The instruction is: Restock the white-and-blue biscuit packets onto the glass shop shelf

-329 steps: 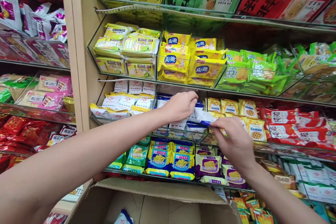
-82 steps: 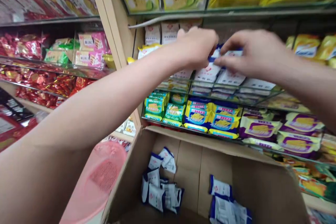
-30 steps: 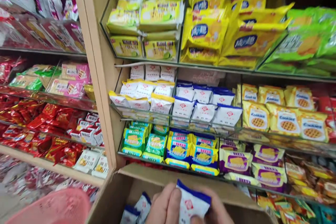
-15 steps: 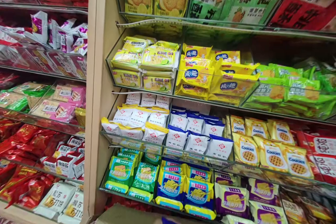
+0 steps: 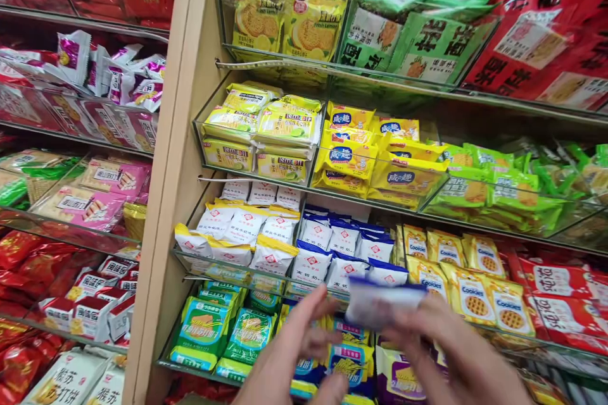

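Observation:
My right hand (image 5: 437,335) is closed on a small white snack packet with a blue edge (image 5: 380,305), blurred by motion. To its left my left hand (image 5: 299,354) holds nothing, its thumb and fingers spread apart. Both hands are in front of the lower shelves. Behind the held packet, similar white packets with blue edges (image 5: 349,269) stand in rows in a clear bin. White packets with yellow edges (image 5: 247,224) fill the compartment beside them. Green cracker packs (image 5: 202,329) sit in the bin below, partly behind my left hand.
A wooden upright (image 5: 164,171) divides this rack from the left one, which holds red and purple packets. Yellow cookie bags (image 5: 475,291) are at the right. Higher up are lemon biscuits (image 5: 287,120) and large green bags (image 5: 427,38) behind clear bin fronts.
Both my hands have come into view from below, the right one with a white and blue packet. The view has tilted up slightly, showing more of the top bins.

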Demonstrator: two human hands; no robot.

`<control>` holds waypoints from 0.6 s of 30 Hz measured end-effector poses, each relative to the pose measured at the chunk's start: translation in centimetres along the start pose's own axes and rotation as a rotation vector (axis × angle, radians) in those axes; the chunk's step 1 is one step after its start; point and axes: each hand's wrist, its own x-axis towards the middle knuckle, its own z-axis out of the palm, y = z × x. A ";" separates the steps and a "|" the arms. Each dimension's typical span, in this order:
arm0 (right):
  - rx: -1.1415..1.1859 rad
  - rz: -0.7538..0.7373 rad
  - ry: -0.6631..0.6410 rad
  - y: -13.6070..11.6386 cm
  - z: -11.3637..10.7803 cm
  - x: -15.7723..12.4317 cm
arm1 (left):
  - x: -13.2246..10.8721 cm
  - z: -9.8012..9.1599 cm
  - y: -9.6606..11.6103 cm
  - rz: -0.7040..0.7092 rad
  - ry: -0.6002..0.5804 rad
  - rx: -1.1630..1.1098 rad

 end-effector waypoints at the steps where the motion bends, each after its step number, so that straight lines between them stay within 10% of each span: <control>1: -0.049 -0.012 0.040 0.8 -0.8 1.4 | 1.3 -0.4 1.1 0.072 -0.006 0.121; 6: -0.234 0.150 0.012 5.0 -1.5 6.4 | 9.1 -0.7 5.5 0.315 -0.151 0.670; 10: -0.324 0.210 -0.162 6.0 -0.2 7.7 | 14.1 1.5 5.7 0.201 -0.277 0.926; 18: -0.837 0.092 -0.338 4.9 0.2 8.0 | 17.1 4.1 5.2 0.154 -0.379 1.060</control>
